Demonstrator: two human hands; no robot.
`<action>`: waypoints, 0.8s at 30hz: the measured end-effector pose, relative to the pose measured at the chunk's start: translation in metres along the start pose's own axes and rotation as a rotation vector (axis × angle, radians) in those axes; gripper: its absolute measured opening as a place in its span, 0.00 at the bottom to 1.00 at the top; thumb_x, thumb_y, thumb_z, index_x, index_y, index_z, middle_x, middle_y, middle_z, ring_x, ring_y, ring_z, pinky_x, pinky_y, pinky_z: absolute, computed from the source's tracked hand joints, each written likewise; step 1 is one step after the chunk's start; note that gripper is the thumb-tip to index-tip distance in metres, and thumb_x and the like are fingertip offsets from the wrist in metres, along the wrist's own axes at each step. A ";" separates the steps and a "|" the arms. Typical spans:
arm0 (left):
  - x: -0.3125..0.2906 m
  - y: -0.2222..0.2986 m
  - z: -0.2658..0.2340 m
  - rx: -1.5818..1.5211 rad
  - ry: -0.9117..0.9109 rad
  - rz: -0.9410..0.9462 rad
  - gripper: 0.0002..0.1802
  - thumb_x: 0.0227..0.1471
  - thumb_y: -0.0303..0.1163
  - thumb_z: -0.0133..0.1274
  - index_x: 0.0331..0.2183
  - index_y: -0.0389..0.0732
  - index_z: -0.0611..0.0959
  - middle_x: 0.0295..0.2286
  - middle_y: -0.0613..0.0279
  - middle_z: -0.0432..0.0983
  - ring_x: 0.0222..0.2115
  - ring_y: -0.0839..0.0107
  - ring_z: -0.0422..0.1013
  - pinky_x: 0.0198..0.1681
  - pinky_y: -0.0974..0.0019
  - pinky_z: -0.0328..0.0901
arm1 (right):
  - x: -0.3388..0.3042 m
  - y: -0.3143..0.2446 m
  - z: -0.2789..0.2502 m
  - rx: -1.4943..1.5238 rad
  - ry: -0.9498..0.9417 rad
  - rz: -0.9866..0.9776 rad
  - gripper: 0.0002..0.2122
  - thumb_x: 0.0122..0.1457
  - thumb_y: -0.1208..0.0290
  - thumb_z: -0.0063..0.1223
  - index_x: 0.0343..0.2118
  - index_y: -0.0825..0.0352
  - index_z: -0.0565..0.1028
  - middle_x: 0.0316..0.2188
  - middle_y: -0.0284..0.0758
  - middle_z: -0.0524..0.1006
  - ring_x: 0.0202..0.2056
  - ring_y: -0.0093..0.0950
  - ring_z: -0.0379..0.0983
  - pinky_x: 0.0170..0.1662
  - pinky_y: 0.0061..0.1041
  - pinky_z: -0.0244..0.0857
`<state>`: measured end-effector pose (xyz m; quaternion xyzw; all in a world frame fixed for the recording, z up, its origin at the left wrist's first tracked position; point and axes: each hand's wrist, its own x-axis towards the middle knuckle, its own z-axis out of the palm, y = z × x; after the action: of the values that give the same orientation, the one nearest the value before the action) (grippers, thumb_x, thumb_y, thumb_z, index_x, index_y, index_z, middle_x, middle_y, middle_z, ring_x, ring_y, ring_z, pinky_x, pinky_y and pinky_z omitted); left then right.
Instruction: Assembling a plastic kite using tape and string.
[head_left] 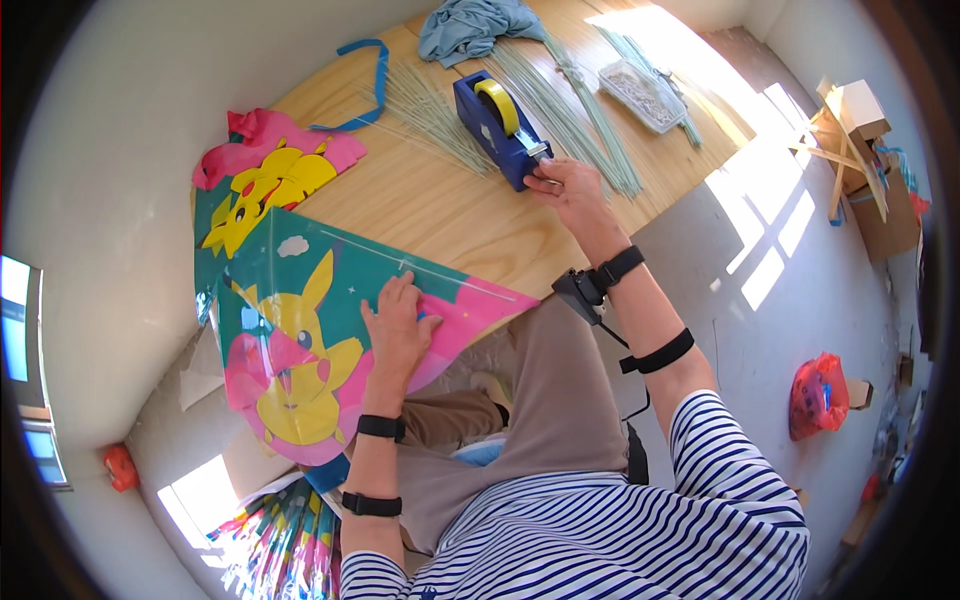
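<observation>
A triangular kite sheet (300,340), teal and pink with a yellow cartoon figure, lies partly on the table and hangs over its near edge. A thin pale rod (455,278) runs along its upper side. My left hand (398,325) rests on the sheet, fingers extended, fingertips beside the rod; a bit of blue shows by the thumb. My right hand (575,192) is at the cutter end of a dark blue tape dispenser (508,140) holding a yellow tape roll (497,105). Its thumb and fingers pinch together on the tape end there, which they mostly hide.
Thin rods (440,115) lie bundled and loose around the dispenser, beside a clear tray of small pieces (642,95). A second kite sheet (275,185), a blue strip (380,70) and a grey-blue cloth (475,28) lie on the table (400,200). A red bag (818,395) stands on the floor.
</observation>
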<state>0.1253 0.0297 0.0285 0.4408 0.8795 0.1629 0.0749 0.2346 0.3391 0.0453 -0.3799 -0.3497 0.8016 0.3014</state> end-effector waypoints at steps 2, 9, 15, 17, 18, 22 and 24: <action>-0.001 -0.002 0.002 -0.008 0.014 0.007 0.21 0.40 0.36 0.67 0.37 0.44 0.75 0.58 0.62 0.66 0.61 0.58 0.58 0.58 0.27 0.49 | 0.001 0.001 -0.004 0.005 -0.042 -0.062 0.04 0.55 0.78 0.57 0.32 0.68 0.74 0.30 0.38 0.79 0.35 0.35 0.80 0.39 0.36 0.70; -0.002 -0.003 0.002 -0.010 0.011 0.000 0.22 0.41 0.36 0.66 0.37 0.44 0.75 0.58 0.62 0.65 0.61 0.58 0.58 0.58 0.27 0.49 | -0.013 0.001 0.003 -0.044 0.021 -0.045 0.02 0.57 0.79 0.54 0.31 0.70 0.73 0.29 0.40 0.79 0.30 0.36 0.80 0.36 0.34 0.72; -0.003 -0.001 -0.002 -0.039 0.005 -0.009 0.22 0.41 0.36 0.66 0.37 0.43 0.75 0.59 0.61 0.64 0.61 0.58 0.57 0.58 0.27 0.49 | 0.006 0.012 0.005 -0.177 0.155 -0.040 0.04 0.56 0.79 0.54 0.26 0.72 0.72 0.23 0.38 0.77 0.21 0.31 0.76 0.25 0.29 0.69; -0.002 -0.001 -0.003 -0.047 0.011 -0.014 0.22 0.41 0.35 0.66 0.38 0.43 0.75 0.58 0.61 0.64 0.61 0.58 0.57 0.58 0.27 0.49 | 0.012 0.014 0.009 -0.295 0.192 -0.092 0.06 0.55 0.79 0.54 0.24 0.73 0.72 0.19 0.37 0.76 0.17 0.29 0.74 0.20 0.27 0.66; -0.004 -0.001 -0.001 -0.056 0.007 -0.021 0.22 0.41 0.35 0.66 0.38 0.43 0.75 0.58 0.61 0.64 0.61 0.58 0.57 0.58 0.27 0.49 | 0.019 0.018 -0.001 -0.362 0.224 -0.083 0.06 0.55 0.79 0.54 0.23 0.73 0.73 0.19 0.37 0.75 0.16 0.27 0.72 0.19 0.26 0.65; 0.007 -0.006 0.003 -0.063 0.049 0.006 0.22 0.40 0.34 0.67 0.38 0.42 0.75 0.57 0.59 0.64 0.61 0.58 0.58 0.57 0.26 0.50 | 0.015 0.023 -0.022 -0.671 0.268 -0.189 0.05 0.54 0.80 0.55 0.23 0.74 0.74 0.17 0.33 0.73 0.15 0.21 0.67 0.18 0.23 0.62; -0.003 -0.007 0.005 -0.092 0.079 0.007 0.22 0.40 0.33 0.67 0.38 0.41 0.76 0.57 0.57 0.64 0.61 0.57 0.58 0.57 0.26 0.50 | -0.010 0.020 -0.008 -0.786 0.119 -0.249 0.05 0.55 0.79 0.55 0.24 0.73 0.75 0.18 0.32 0.73 0.17 0.19 0.67 0.21 0.21 0.62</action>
<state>0.1229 0.0248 0.0211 0.4331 0.8718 0.2208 0.0598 0.2422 0.3232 0.0300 -0.4665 -0.6545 0.5410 0.2476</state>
